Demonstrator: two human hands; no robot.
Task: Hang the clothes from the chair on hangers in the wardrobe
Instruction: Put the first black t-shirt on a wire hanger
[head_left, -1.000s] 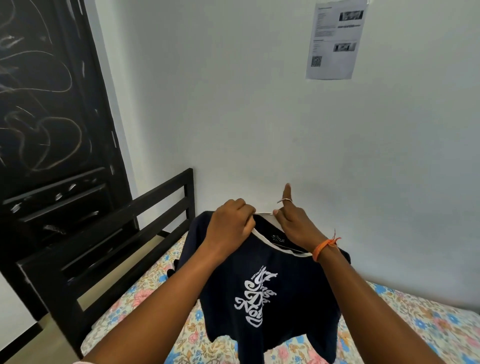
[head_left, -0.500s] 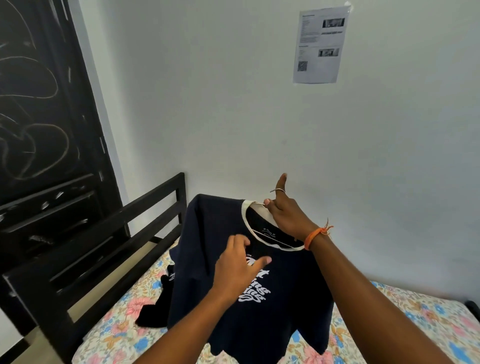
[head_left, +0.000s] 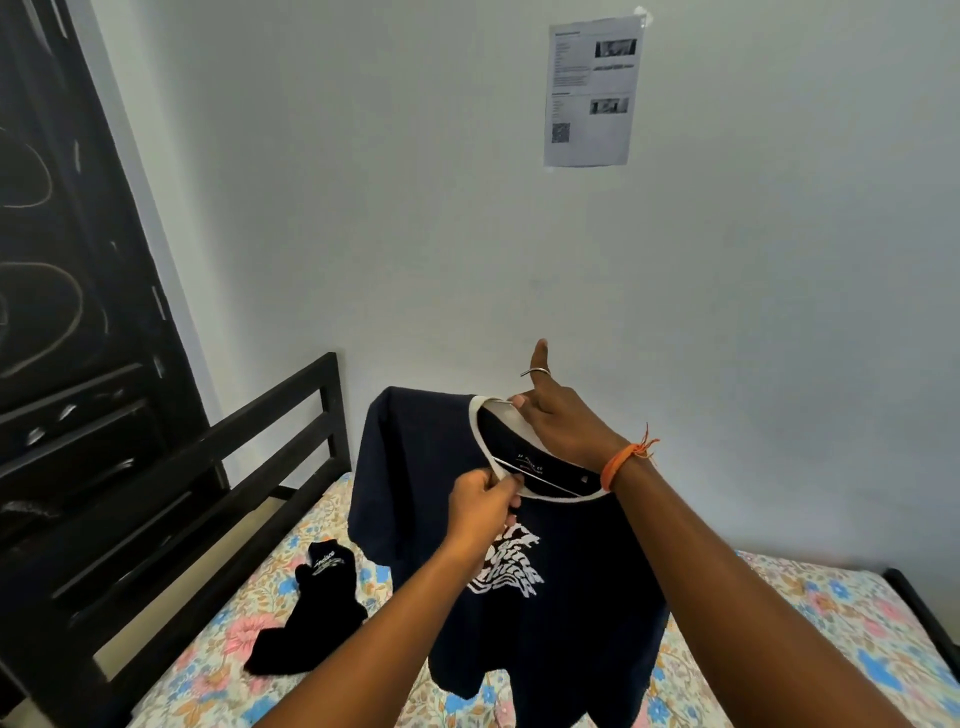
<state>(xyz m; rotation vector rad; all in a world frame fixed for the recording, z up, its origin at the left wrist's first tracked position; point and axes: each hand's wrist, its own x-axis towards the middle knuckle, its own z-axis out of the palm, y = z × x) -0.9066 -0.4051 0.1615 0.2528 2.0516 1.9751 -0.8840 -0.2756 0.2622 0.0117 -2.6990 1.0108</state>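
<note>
Head view puts the navy T-shirt (head_left: 415, 483) in front of me, held up in the air above the bed (head_left: 810, 618), its white-printed chest facing the camera and its hem hanging down toward the floral sheet. Its white-trimmed collar (head_left: 480, 436) is open toward me, and I can read a small label inside the neck. A thin pale edge at the back of the collar may be part of a hanger, though I cannot tell for sure.

My left hand (head_left: 483, 506) pinches the front rim of the collar, fingers curled tight on the trim just above the print. My right hand (head_left: 563, 423) grips the back of the neck opening, fingers tucked around the cloth, thumb sticking straight up toward the wall with a ring on it. An orange thread band (head_left: 621, 462) sits on that wrist.

Below and to the left of the shirt, a black garment (head_left: 311, 623) with a bit of white lettering lies crumpled on the sheet, apart from the shirt's hanging sleeve. A black slatted bed frame (head_left: 249, 447) runs along the left side of the mattress. Beyond it stands a dark door (head_left: 62, 260) marked with pale scribbles. High on the pale wall, a printed paper sheet (head_left: 589, 93) with small photos and a QR code is taped up, well above my hands.
</note>
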